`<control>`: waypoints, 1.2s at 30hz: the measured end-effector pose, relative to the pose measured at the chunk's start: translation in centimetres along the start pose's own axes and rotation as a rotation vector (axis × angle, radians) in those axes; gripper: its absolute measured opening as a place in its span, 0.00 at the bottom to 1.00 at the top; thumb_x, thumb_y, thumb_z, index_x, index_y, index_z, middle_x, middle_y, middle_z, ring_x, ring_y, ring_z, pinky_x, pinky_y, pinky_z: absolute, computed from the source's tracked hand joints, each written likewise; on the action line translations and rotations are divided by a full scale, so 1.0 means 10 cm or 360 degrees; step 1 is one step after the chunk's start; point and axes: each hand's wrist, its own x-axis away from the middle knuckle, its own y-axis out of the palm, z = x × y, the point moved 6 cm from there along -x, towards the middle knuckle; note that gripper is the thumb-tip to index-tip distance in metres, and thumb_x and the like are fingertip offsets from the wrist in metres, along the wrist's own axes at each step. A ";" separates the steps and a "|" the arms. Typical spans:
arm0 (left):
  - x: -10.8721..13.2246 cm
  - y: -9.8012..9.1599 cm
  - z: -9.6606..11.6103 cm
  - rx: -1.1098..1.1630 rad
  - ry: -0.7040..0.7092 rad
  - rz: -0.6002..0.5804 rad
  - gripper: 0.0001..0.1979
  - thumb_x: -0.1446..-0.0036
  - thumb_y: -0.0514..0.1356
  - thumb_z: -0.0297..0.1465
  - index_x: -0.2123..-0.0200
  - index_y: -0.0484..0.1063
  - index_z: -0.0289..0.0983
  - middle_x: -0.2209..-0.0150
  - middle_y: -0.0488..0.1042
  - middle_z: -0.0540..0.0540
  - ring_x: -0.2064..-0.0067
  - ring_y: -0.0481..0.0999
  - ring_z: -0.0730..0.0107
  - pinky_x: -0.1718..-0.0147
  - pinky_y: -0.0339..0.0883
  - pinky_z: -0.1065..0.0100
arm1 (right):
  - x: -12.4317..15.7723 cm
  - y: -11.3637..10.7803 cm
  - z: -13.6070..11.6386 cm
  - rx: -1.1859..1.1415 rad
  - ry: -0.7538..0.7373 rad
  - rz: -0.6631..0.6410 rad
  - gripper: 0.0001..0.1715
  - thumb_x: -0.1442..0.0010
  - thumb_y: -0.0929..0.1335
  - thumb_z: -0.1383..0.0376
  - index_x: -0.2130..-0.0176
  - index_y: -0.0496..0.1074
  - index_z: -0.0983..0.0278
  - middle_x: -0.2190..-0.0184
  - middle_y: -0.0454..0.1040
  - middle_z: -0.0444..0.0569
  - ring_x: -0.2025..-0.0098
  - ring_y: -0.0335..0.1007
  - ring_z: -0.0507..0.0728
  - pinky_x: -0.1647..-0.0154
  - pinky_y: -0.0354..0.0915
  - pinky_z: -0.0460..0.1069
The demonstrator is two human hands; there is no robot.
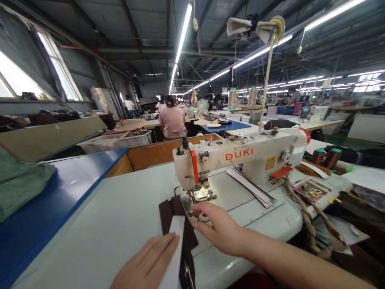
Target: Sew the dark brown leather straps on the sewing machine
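Note:
My left hand [147,261] is closed over a long white strip [177,228], its fingers lying together across it. Beneath the strip are dark brown fabric or leather pieces [168,212], reaching up beside the needle area of the sewing machine [216,154]. My right hand [221,228] reaches in from the right, beside the presser foot [206,196]. Its thumb and forefinger are apart, close to a small metal part on the machine bed; I cannot tell whether they touch it. A zipper-like metal piece [188,273] shows on the dark material near the bottom edge.
More white strips [249,186] lie on the bed under the machine's arm. A tray of metal rings [315,190] and thread spools [325,157] stand at right, with tan straps [309,224] hanging. A blue table [75,176] adjoins on the left. A seated person [172,118] is ahead.

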 end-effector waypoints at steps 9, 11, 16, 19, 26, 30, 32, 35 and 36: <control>-0.08 0.56 -0.37 -0.0035 -0.0405 -0.0376 0.24 0.46 0.47 0.21 0.48 0.70 0.34 0.47 0.75 0.38 0.45 0.74 0.58 0.48 0.71 0.59 | 0.32 0.43 -0.01 0.0721 -0.0421 -0.0639 0.38 0.33 0.61 0.50 0.35 0.56 0.74 0.34 0.55 0.63 0.33 0.49 0.65 0.31 0.44 0.58; -0.07 0.64 -0.30 -0.0017 -0.0420 -0.0404 0.24 0.47 0.47 0.20 0.49 0.70 0.34 0.49 0.76 0.39 0.47 0.75 0.60 0.49 0.72 0.61 | 0.36 0.53 -0.04 0.0867 -0.0552 -0.0623 0.41 0.36 0.64 0.49 0.37 0.59 0.76 0.37 0.59 0.64 0.35 0.54 0.66 0.33 0.48 0.57; -0.07 0.59 -0.15 0.0058 -0.0398 -0.0443 0.24 0.49 0.46 0.19 0.52 0.72 0.35 0.52 0.78 0.42 0.49 0.77 0.63 0.49 0.70 0.64 | 0.42 0.67 -0.08 0.1134 -0.0953 -0.0509 0.33 0.37 0.65 0.47 0.49 0.70 0.74 0.49 0.73 0.60 0.50 0.68 0.62 0.45 0.63 0.53; -0.08 0.56 -0.16 0.0150 -0.0500 -0.0464 0.25 0.50 0.46 0.18 0.52 0.73 0.35 0.52 0.78 0.42 0.49 0.76 0.62 0.47 0.69 0.63 | 0.41 0.65 -0.11 0.1175 -0.1084 -0.0475 0.25 0.35 0.63 0.50 0.56 0.73 0.70 0.57 0.76 0.54 0.58 0.68 0.60 0.52 0.65 0.52; -0.09 0.63 -0.25 0.0415 -0.0884 -0.0719 0.26 0.49 0.45 0.18 0.51 0.73 0.34 0.49 0.76 0.40 0.46 0.74 0.60 0.45 0.67 0.58 | 0.44 0.53 -0.28 0.1061 -0.1470 -0.0290 0.15 0.32 0.60 0.67 0.68 0.71 0.66 0.68 0.73 0.47 0.64 0.66 0.56 0.49 0.62 0.51; -0.16 0.56 -0.16 0.0392 -0.0926 -0.0789 0.22 0.45 0.47 0.19 0.51 0.70 0.35 0.48 0.74 0.43 0.46 0.72 0.64 0.44 0.65 0.60 | 0.46 0.38 -0.47 0.0913 -0.1559 0.0001 0.25 0.29 0.53 0.70 0.65 0.74 0.68 0.67 0.76 0.48 0.61 0.69 0.55 0.49 0.63 0.49; -0.18 0.53 -0.13 0.0373 -0.0929 -0.0804 0.18 0.43 0.49 0.21 0.52 0.70 0.35 0.49 0.74 0.43 0.47 0.72 0.66 0.45 0.65 0.63 | 0.46 0.34 -0.48 0.0861 -0.1552 0.0096 0.28 0.28 0.51 0.70 0.62 0.75 0.67 0.64 0.78 0.48 0.58 0.70 0.55 0.48 0.63 0.49; -0.19 0.51 -0.10 0.0356 -0.0922 -0.0803 0.12 0.42 0.53 0.24 0.56 0.71 0.35 0.51 0.75 0.43 0.49 0.73 0.65 0.46 0.66 0.63 | 0.43 0.38 -0.41 0.0856 -0.1569 0.0097 0.28 0.28 0.50 0.69 0.60 0.75 0.65 0.60 0.78 0.46 0.56 0.71 0.54 0.49 0.65 0.49; -0.19 0.51 -0.09 0.0352 -0.0916 -0.0799 0.11 0.42 0.54 0.25 0.57 0.71 0.36 0.52 0.76 0.44 0.49 0.73 0.64 0.46 0.67 0.63 | 0.42 0.40 -0.37 0.0874 -0.1573 0.0076 0.28 0.28 0.50 0.69 0.59 0.75 0.64 0.60 0.78 0.46 0.56 0.71 0.54 0.49 0.65 0.49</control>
